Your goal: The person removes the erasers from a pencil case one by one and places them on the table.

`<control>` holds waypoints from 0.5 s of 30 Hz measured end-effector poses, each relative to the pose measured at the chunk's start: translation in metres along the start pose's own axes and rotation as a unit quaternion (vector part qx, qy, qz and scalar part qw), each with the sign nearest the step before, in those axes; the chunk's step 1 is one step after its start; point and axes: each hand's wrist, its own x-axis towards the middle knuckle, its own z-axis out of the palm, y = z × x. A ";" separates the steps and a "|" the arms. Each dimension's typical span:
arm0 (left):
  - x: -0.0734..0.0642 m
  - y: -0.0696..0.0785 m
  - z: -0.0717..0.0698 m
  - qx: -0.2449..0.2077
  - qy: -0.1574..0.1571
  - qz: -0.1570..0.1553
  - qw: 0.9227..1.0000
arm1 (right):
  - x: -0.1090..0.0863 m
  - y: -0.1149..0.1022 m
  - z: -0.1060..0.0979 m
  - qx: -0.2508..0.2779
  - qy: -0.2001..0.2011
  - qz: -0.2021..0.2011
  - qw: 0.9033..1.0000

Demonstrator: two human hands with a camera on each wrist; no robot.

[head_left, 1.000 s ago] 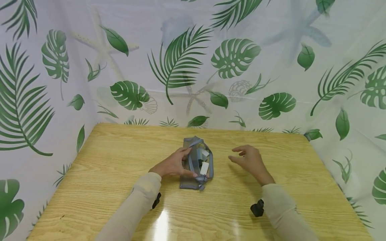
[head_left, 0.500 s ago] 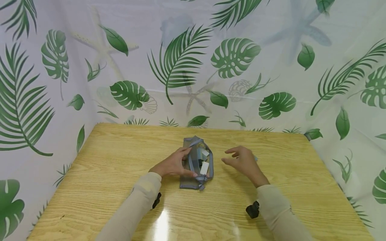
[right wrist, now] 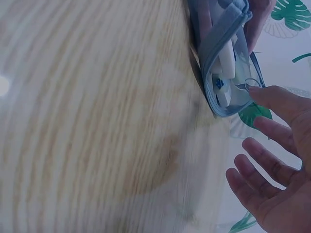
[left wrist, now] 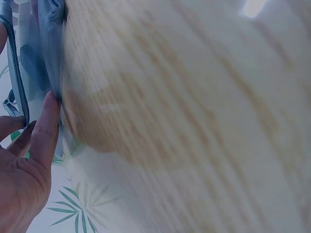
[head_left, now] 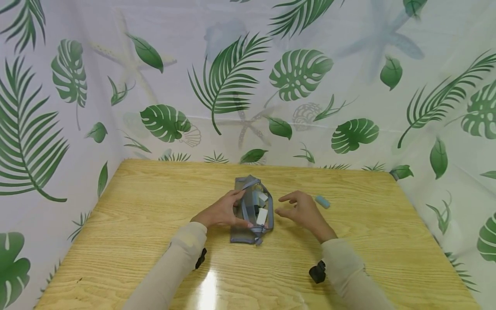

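A grey-blue zippered mesh pouch (head_left: 242,236) lies on the wooden table, its mouth spread toward the right. My left hand (head_left: 221,211) grips it from the left, thumb at the near end and fingers at the far side. Inside show a white block (head_left: 262,216), another small white piece and some dark and pale blue items. My right hand (head_left: 304,212) is just right of the mouth, fingers apart and holding nothing. In the right wrist view the thumb of the right hand (right wrist: 279,179) overlaps the pouch's (right wrist: 210,63) end.
A small light-blue block (head_left: 322,201) lies on the table (head_left: 155,193) behind the right hand. A white curtain (head_left: 240,64) printed with green leaves surrounds the table's back and sides.
My right hand has moved left toward the pouch, with its fingers still apart, uncovering the light-blue block behind it. The left hand and pouch have stayed in place.
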 end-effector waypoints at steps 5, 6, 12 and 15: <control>0.000 -0.001 0.001 0.002 -0.002 -0.006 1.000 | -0.001 -0.005 0.006 0.008 -0.005 -0.013 1.000; 0.000 0.000 0.001 0.001 -0.003 -0.008 1.000 | -0.001 -0.005 0.007 0.009 -0.006 -0.018 1.000; 0.000 0.001 0.000 0.002 0.002 -0.007 1.000 | -0.001 -0.009 0.009 0.011 -0.015 -0.035 0.999; 0.000 0.000 0.001 0.002 0.004 -0.006 1.000 | 0.000 -0.011 0.011 0.013 -0.022 -0.031 0.999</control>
